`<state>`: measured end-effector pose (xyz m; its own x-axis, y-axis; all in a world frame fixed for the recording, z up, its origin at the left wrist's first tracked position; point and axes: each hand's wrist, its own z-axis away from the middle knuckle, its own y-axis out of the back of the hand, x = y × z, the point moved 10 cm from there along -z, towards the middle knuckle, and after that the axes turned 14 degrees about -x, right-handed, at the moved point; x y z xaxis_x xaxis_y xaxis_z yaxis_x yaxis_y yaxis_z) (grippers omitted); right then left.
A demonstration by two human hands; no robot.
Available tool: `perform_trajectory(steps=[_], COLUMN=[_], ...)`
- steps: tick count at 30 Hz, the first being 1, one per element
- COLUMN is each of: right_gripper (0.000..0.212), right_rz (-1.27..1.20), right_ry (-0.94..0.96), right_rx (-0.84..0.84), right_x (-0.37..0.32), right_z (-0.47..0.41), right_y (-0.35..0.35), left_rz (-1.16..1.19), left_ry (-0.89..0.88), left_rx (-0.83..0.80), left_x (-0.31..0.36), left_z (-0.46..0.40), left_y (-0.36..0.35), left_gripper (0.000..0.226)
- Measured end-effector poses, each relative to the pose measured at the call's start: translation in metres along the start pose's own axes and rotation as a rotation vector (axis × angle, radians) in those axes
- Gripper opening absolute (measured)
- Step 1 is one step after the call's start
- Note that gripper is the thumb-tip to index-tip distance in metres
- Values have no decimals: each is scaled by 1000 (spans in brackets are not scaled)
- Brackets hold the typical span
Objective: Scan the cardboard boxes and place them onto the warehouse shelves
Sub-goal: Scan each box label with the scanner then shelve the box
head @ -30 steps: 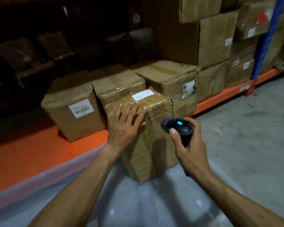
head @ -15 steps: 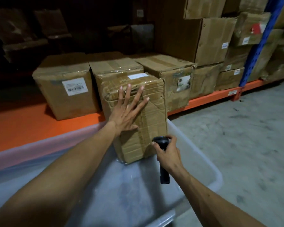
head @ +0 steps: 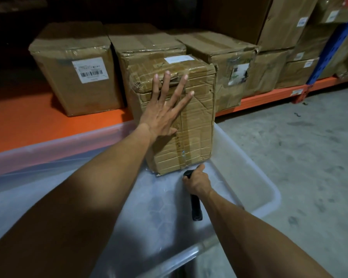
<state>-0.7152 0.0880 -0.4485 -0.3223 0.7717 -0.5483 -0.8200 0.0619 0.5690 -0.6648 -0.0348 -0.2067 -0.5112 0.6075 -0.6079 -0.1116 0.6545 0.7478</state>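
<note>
Fingers: left hand [head: 165,115] splayed flat on box [head: 191,125]; right hand [head: 197,182] wrapped round scanner [head: 195,207]
Done: shelf [head: 38,125] holds boxes
Left: shelve this box, now in bin [head: 255,173]

You have a single view, from the camera on your head, wide-angle, looking forward and steeply down along both forearms. It sits close: the forearms fill the lower frame and the translucent plastic tub [head: 265,189] lies right beneath you. It faces the orange steel shelf deck [head: 38,125], which crosses the middle of the frame from left to right, with a blue upright post [head: 327,51] at the upper right. Grey concrete floor [head: 301,149] fills the right side. Straight edges bow toward the borders.
</note>
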Motion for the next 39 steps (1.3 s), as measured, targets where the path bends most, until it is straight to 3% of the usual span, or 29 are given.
perform_trajectory(steps=[7, 11, 14, 19, 23, 26, 28, 33, 36, 39], right_gripper=[92, 87, 68, 61, 74, 80, 90, 92, 99, 101], right_rz=[6, 133, 131, -202, -295, -220, -187, -30, 155, 232], right_ry=[-46, -4, 112, 470, 638, 613, 557, 586, 576, 534], right_rx=[-33, -13, 161, 540, 440, 298, 233, 175, 123, 58], right_x=[4, -6, -35, -101, -158, -181, -178, -173, -175, -173], right_z=[1, 15, 46, 126, 131, 112, 99, 111, 117, 113], right_y=[4, 25, 81, 205, 247, 246, 239, 238, 241, 242], left_rz=[4, 23, 55, 145, 368, 608, 761, 1045, 1364, 1422], left_ry=[-1, 3, 9, -23, -4, -5, 72, 500, 510, 469], left_rx=[-10, -30, -57, -16, 127, 310, 331, -143, -305, -353], left_x=[0, 1, 1, 3, -4, -25, -49, -99, -94, -85], left_z=[1, 5, 8, 20, 33, 41, 39, 31, 31, 25], left_y=[2, 5, 7, 19, 42, 72, 82, 22, 0, 6], left_gripper=[133, 132, 131, 110, 91, 75, 71, 77, 89, 101])
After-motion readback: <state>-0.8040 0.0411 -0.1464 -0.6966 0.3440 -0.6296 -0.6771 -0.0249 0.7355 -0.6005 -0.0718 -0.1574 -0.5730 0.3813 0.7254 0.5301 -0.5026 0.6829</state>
